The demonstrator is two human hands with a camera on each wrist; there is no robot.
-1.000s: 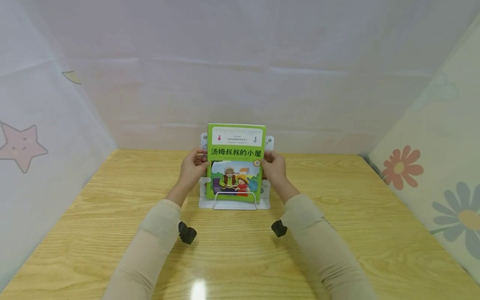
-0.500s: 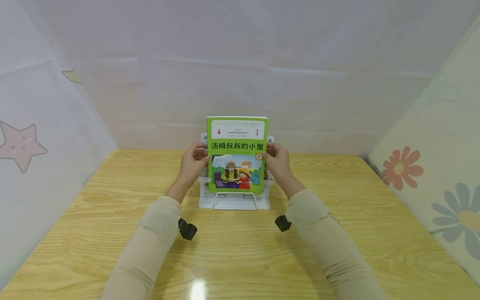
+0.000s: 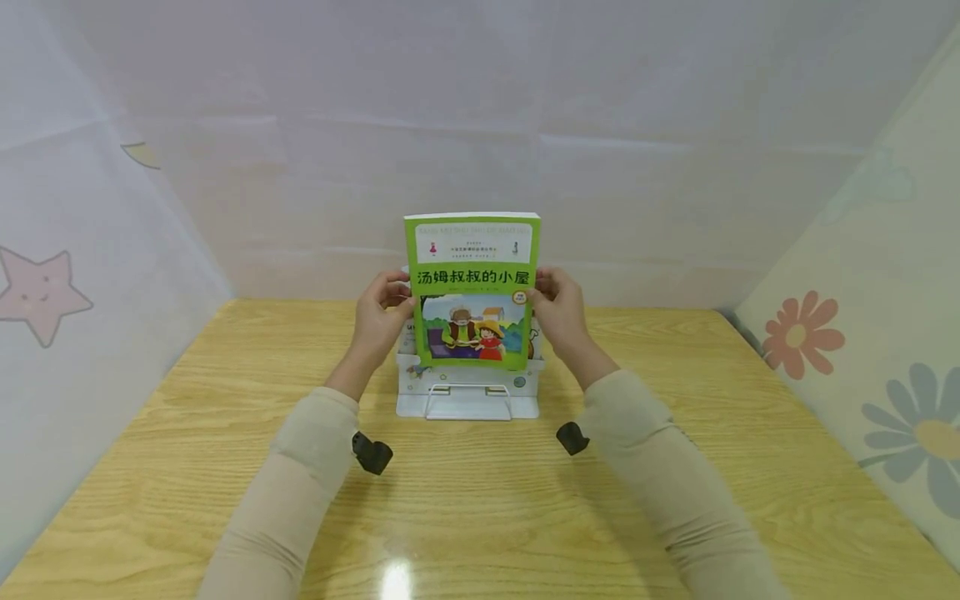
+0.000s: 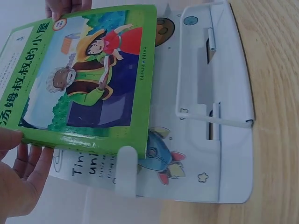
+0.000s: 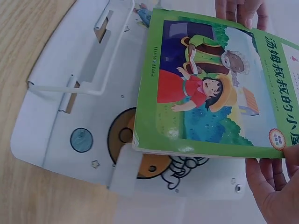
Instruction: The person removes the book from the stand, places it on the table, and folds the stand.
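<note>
A green picture book (image 3: pixel 474 287) with a cartoon cover is held upright between both hands, its lower edge raised above the base of a white book stand (image 3: pixel 468 407). The left hand (image 3: pixel 381 321) pinches the book's left edge, thumb on the front cover and fingers behind. On the opposite edge, the right hand (image 3: pixel 561 312) grips in the same way. In the left wrist view, the stand's wire holder (image 4: pixel 181 70) and printed back panel show below the book. Side tabs of the stand lie near the book's lower corners, as the right wrist view shows (image 5: pixel 126 170).
The stand rests on a wooden table (image 3: pixel 472 508). A pale cloth backdrop (image 3: pixel 480 150) rises behind it, with printed flowers on the right side and a star on the left. Black wrist cameras (image 3: pixel 372 454) hang at both cuffs.
Both hands have lifted the book up from the stand's base and wire holder. More of the stand's back panel shows beneath it, and the book appears larger.
</note>
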